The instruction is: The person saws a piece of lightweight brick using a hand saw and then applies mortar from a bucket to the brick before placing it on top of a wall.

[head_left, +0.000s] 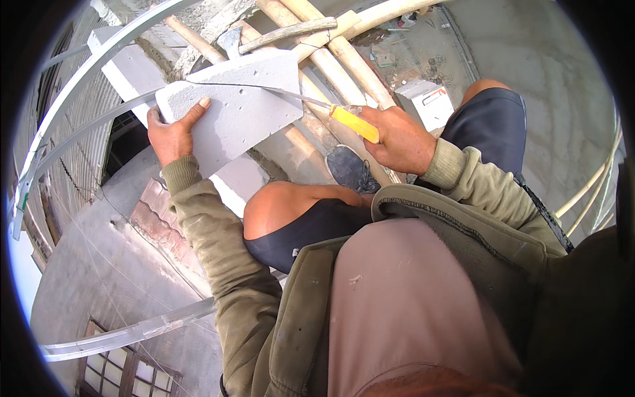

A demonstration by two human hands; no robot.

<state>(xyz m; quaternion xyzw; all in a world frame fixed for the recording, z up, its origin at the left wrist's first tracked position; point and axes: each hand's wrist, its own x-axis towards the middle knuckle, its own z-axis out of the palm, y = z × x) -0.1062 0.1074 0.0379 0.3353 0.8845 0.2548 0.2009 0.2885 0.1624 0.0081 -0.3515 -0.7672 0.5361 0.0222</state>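
Note:
A pale grey aerated concrete block (231,116) with small pits in its face is in front of me, tilted. My left hand (173,132) grips its left end, thumb on the upper face and fingers round the edge. My right hand (400,137) is closed round the yellow handle (355,124) of a saw. The saw's thin blade (301,97) reaches left across the block and lies in a narrow cut near its far side. Just beyond the block rests a hatchet-like tool with a wooden handle (288,35), its metal head partly hidden.
Bamboo poles (344,66) cross beneath and beyond the block. Another pale block (132,69) stands at the far left. Curved metal rails (99,59) run along the left. My shoe (350,169) is by the poles. A white box (426,104) lies lower down, far right.

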